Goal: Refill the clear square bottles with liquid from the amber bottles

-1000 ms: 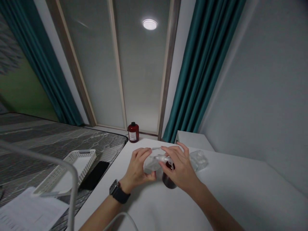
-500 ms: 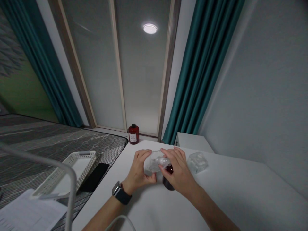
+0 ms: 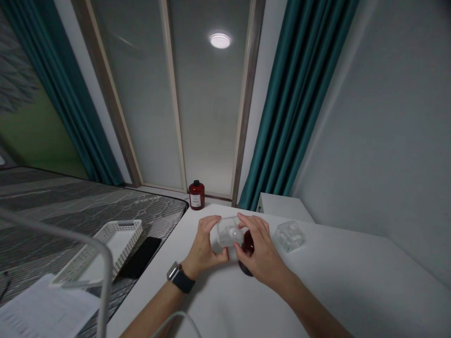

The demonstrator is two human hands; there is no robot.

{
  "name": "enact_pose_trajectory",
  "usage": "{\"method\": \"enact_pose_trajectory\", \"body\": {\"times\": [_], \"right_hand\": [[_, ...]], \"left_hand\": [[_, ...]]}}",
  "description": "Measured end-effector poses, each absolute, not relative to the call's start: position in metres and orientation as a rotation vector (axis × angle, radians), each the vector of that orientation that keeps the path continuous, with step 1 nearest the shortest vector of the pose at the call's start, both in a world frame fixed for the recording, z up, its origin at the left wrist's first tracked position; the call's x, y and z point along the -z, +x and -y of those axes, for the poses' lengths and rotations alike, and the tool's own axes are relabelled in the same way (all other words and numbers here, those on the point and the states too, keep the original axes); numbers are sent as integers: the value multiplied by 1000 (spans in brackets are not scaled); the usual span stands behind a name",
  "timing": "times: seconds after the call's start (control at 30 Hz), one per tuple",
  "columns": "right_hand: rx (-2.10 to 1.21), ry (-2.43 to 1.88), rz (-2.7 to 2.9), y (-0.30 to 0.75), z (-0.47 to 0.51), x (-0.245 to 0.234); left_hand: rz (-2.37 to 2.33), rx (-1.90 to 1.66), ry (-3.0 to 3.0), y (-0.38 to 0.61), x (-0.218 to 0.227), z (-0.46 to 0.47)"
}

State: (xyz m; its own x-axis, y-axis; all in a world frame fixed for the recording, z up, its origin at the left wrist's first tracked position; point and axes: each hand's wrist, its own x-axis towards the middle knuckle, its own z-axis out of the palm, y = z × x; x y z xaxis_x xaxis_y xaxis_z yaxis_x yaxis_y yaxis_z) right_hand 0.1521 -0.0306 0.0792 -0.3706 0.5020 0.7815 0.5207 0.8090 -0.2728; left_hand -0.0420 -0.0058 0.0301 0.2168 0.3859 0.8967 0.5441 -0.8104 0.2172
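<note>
Between my hands, above the white table, is a clear see-through container (image 3: 228, 232) with pale round shapes showing in it; I cannot make out its exact kind. My left hand (image 3: 201, 246), with a dark-banded watch (image 3: 180, 278) on the wrist, is curled round its left side, thumb below and fingers above. At the right end, the fingertips and thumb of my right hand (image 3: 261, 251) pinch it. Partly hidden behind that hand is a dark red-brown bottle (image 3: 248, 242). To the right, a clear lumpy glass-like block or box (image 3: 290, 236) rests on the table.
A red-brown bottle with a white label (image 3: 196, 195) stands at the table's far left corner. Left lie a white basket (image 3: 132, 230), a black phone-like slab (image 3: 143, 257) and printed papers (image 3: 45, 310). A pale curved tube (image 3: 105, 277) crosses the left foreground. A white cabinet (image 3: 285, 206) is behind.
The clear container has turned between my hands, and more of its broad side shows. My right fingers have shifted slightly, uncovering more of the dark bottle behind them.
</note>
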Motion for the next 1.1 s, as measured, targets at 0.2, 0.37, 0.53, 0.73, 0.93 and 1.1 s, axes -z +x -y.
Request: {"method": "enact_pose_trajectory", "body": {"times": [0.2, 0.37, 0.53, 0.73, 0.93, 1.1], "right_hand": [[-74, -763, 2017, 152, 32, -79], [-80, -762, 2003, 153, 32, -79], [-104, -747, 1990, 153, 33, -80], [-80, -736, 2009, 150, 35, -79], [-56, -713, 2009, 151, 33, -77], [-25, -666, 2031, 151, 31, -74]], "left_hand": [[894, 1667, -2338, -41, -30, 6], [882, 1656, -2359, -42, -29, 6], [887, 1686, -2336, -40, -31, 6], [882, 1681, -2340, -41, -31, 6], [888, 1683, -2396, -42, -29, 5], [850, 1677, -2419, -40, -29, 6]]}}
